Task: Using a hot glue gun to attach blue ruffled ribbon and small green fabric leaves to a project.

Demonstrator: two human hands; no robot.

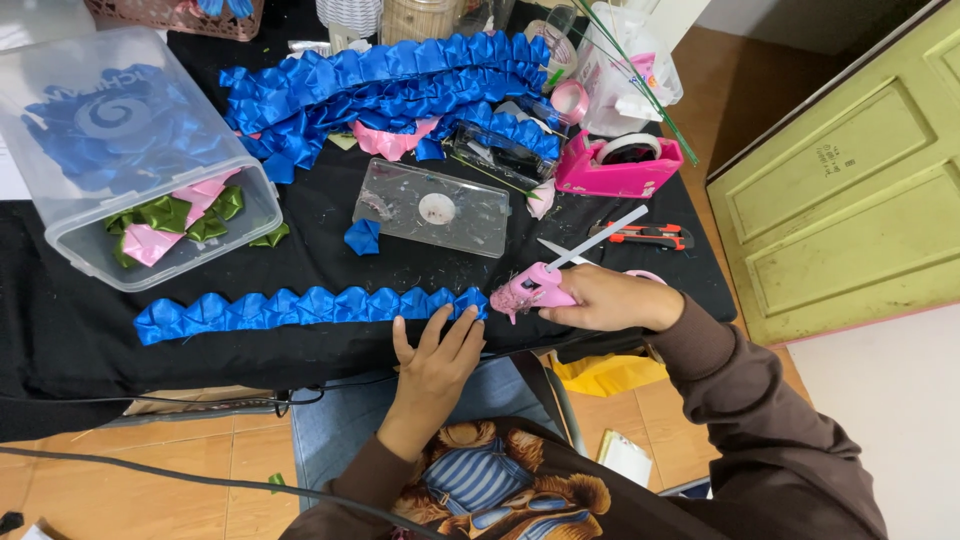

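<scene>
A long strip of folded blue ribbon petals lies along the near edge of the black cloth-covered table. My left hand rests flat with its fingertips pressing the strip's right end. My right hand grips a pink glue gun with a white glue stick sticking out the back, its nozzle pointing left at the strip's right end.
A clear plastic tub on its side holds green, pink and blue folded pieces. More blue pleated strips lie at the back. Nearby are a clear plastic lid, a single blue petal, a pink tape dispenser and a utility knife.
</scene>
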